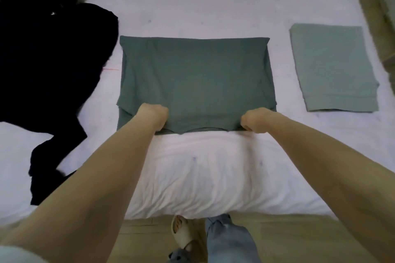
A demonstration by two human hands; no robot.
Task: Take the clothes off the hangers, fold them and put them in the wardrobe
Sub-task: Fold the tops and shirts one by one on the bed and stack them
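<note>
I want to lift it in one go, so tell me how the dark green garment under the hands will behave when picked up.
The dark green garment will probably be floppy: its near edge already bunches where the left hand and right hand grip it. It lies thin and flat on the bed, so it is likely light. Lifted by one edge, its folded layers may well sag open.

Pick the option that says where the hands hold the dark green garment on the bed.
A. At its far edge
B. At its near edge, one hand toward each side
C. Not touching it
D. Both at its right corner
B: the left hand and right hand each grip the near edge of the dark green garment, apart from each other.
</note>
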